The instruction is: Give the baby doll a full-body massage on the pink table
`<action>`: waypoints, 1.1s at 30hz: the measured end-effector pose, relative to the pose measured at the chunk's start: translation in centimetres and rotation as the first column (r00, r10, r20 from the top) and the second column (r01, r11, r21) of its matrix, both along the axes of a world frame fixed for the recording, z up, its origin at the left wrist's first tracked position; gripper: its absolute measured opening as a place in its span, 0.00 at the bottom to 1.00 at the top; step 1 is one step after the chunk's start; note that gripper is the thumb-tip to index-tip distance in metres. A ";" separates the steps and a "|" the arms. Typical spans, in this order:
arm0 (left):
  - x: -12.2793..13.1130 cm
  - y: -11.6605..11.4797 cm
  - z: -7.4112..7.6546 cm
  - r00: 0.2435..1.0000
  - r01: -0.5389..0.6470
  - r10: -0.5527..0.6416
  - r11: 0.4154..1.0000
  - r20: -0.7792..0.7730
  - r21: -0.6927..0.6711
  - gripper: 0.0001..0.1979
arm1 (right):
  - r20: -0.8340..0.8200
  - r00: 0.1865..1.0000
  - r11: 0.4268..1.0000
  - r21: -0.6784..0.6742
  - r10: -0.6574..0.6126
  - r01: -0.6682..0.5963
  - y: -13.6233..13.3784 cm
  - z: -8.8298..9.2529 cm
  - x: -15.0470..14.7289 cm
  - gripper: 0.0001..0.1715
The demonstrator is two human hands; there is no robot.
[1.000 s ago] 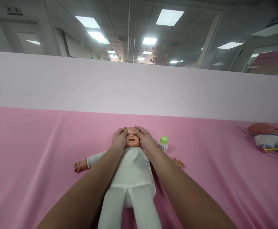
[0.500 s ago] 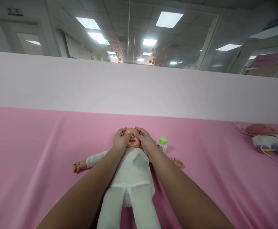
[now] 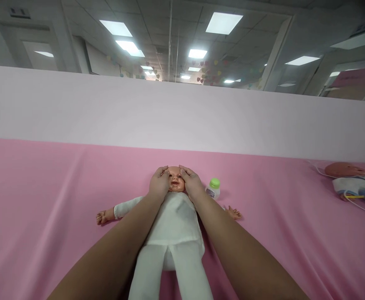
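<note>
A baby doll (image 3: 174,225) in white clothes lies on its back on the pink cloth (image 3: 44,200), head away from me and arms spread out. My left hand (image 3: 158,183) cups the left side of its head, fingers curled over the temple. My right hand (image 3: 191,181) cups the right side the same way. The doll's face shows between my thumbs.
A small white bottle with a green cap (image 3: 214,188) stands just right of the doll's head. A second doll (image 3: 349,177) with a white cord lies at the far right. A pale partition (image 3: 182,112) runs behind the cloth.
Half a second ago my thumbs met over the doll's eyes and nose. They have slid outward to the sides, uncovering the face.
</note>
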State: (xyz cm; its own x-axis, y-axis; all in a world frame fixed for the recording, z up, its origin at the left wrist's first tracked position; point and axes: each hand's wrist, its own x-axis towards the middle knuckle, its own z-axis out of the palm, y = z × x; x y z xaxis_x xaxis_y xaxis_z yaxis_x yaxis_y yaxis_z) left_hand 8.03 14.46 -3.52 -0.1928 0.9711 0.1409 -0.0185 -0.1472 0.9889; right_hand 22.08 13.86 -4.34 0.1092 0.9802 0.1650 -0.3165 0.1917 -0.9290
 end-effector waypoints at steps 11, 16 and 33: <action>-0.3 0.1 0.0 0.998 0.029 -0.027 0.999 0.061 -0.035 0.22 | -0.062 0.988 0.990 -0.012 0.143 -0.144 -0.5 -0.2 0.3 0.38; -0.8 0.1 0.4 0.993 0.089 -0.090 0.996 -0.082 -0.009 0.25 | 0.134 0.971 0.979 0.004 0.200 -0.202 -1.6 0.9 1.1 0.49; -2.6 -1.0 1.0 0.921 0.327 -0.280 0.934 -0.270 0.146 0.35 | 0.606 0.793 0.996 0.081 -0.068 0.024 -1.8 1.6 2.0 0.61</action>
State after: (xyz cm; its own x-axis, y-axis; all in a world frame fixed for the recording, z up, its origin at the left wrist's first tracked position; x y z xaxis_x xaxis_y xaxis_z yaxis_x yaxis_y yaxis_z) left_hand 5.43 13.42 -2.53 0.1694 0.9294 0.3279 0.1440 -0.3525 0.9247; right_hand 24.12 12.07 -2.73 0.0100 0.9612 0.2758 0.3194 0.2583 -0.9117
